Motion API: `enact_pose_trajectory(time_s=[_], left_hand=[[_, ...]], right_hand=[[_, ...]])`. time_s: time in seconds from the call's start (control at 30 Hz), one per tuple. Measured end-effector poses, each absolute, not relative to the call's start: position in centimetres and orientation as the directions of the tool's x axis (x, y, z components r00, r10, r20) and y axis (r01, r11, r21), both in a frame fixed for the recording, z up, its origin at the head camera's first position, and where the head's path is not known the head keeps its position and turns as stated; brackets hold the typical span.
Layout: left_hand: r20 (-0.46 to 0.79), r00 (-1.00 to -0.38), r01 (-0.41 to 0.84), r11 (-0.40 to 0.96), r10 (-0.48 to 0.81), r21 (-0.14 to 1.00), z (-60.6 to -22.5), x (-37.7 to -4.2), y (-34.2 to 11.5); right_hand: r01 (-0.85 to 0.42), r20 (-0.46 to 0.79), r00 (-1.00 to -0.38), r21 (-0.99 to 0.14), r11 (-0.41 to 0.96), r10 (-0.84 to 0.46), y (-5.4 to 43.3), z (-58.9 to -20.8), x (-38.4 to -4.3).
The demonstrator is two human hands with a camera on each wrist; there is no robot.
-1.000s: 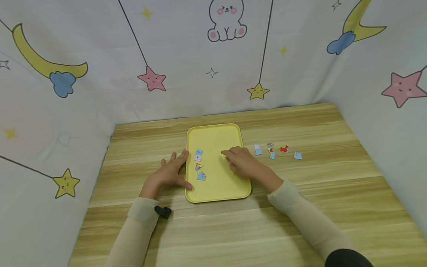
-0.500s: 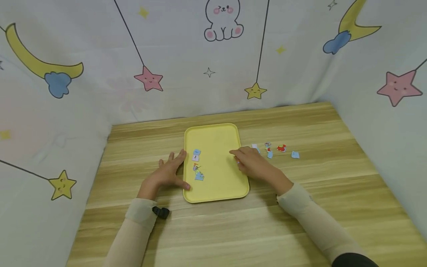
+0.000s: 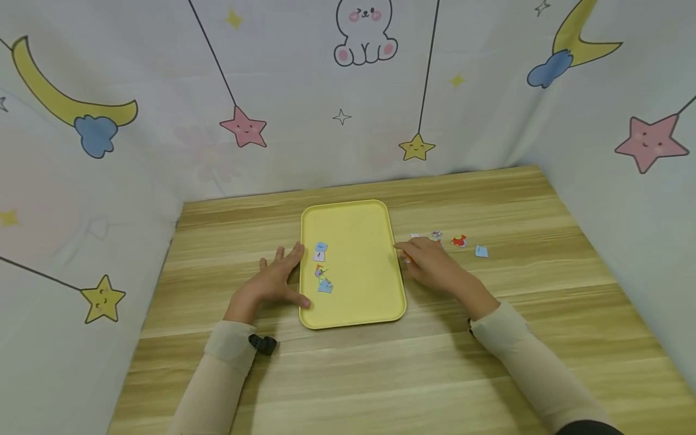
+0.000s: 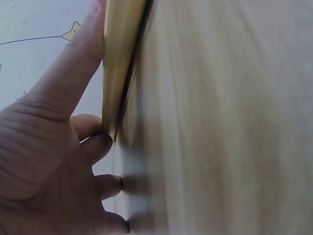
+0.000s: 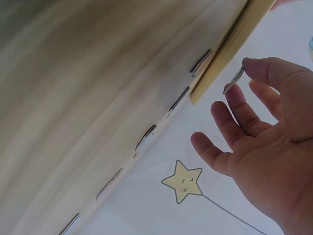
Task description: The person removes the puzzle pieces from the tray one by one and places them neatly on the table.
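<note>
I am looking down on a flat yellow rectangular plastic tray point(image 3: 353, 266) lying on the pale wooden table point(image 3: 489, 362). My left hand point(image 3: 272, 281) is resting against the tray's left edge, fingers fairly straight on the wood, thumb lying along the rim; it is gripping nothing. In the left wrist view the thumb point(image 4: 73, 63) is pressing flat against the tray's side.

My right hand point(image 3: 429, 263) is sitting just off the tray's right edge. In the right wrist view its thumb and forefinger are pinching a small thin puzzle piece point(image 5: 234, 80), the other fingers point(image 5: 215, 152) spreading loosely.

A cluster of small colourful cardboard puzzle pieces point(image 3: 322, 269) is lying inside the tray near its left rim. Right of the tray, beyond the right hand, a row of loose pieces point(image 3: 459, 241) is lying on the table.
</note>
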State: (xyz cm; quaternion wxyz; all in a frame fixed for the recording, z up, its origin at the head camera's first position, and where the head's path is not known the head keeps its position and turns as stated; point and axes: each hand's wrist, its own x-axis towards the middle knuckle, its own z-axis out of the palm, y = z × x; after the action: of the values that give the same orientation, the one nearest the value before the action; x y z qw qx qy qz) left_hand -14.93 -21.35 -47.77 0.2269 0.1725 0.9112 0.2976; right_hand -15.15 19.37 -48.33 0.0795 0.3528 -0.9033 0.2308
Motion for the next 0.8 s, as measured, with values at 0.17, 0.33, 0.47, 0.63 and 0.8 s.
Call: enact_pose_trajectory(time_s=[0.17, 0.33, 0.47, 0.63, 0.8], left_hand=[[-0.313, -0.834, 0.181, 0.762, 0.454, 0.621, -47.7, -15.0, -21.4], [-0.313, -0.833, 0.18, 0.758, 0.457, 0.627, -47.6, -14.9, -21.3], [-0.314, -0.833, 0.178, 0.759, 0.455, 0.627, -47.5, -14.8, -21.3], [-0.315, -0.832, 0.18, 0.76, 0.456, 0.625, -47.5, -14.8, -21.3], [-0.313, -0.833, 0.179, 0.759, 0.456, 0.626, -47.6, -14.8, -21.3]], right_hand=[[-0.642, 0.262, -0.765, -0.382, 0.664, -0.589, 20.5, -48.2, -14.9], [-0.672, 0.28, -0.739, -0.354, 0.65, -0.612, 21.4, -48.3, -14.7], [-0.696, 0.311, -0.718, -0.342, 0.632, -0.623, 22.0, -48.4, -14.6], [-0.707, 0.321, -0.707, -0.34, 0.62, -0.63, 22.8, -48.5, -14.4], [-0.677, 0.275, -0.735, -0.33, 0.657, -0.62, 23.1, -48.5, -14.0]])
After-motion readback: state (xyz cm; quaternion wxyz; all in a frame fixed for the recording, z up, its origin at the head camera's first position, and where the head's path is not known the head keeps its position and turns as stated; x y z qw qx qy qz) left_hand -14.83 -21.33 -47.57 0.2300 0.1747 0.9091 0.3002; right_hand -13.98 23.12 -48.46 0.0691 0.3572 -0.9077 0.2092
